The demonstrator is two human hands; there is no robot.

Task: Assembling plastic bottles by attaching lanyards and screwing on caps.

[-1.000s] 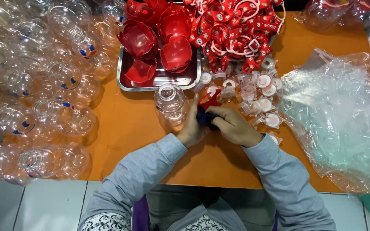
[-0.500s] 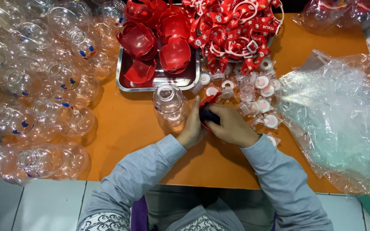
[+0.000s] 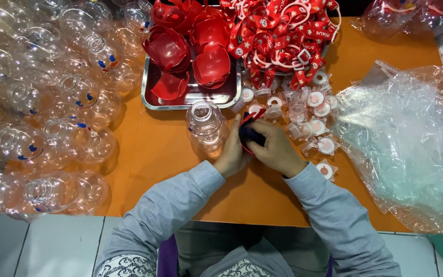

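Note:
My left hand (image 3: 233,154) and my right hand (image 3: 274,147) meet at the middle of the orange table (image 3: 155,149). Together they grip a small dark piece with a red strap (image 3: 250,134) looped around it. A clear plastic bottle (image 3: 206,126) stands upright just left of my left hand, its mouth open; whether the hand touches it I cannot tell. Several clear caps with red and white centres (image 3: 311,115) lie scattered right beside my right hand.
A metal tray (image 3: 190,100) of red curved plastic shells (image 3: 211,61) sits behind the bottle. A heap of red printed straps (image 3: 283,36) lies at the back. Many clear bottles (image 3: 42,113) fill the left. Crumpled clear plastic bags (image 3: 411,138) cover the right side.
My hands have stayed together on the same spot, shifting only slightly around the dark piece and red strap. The bottle has not moved.

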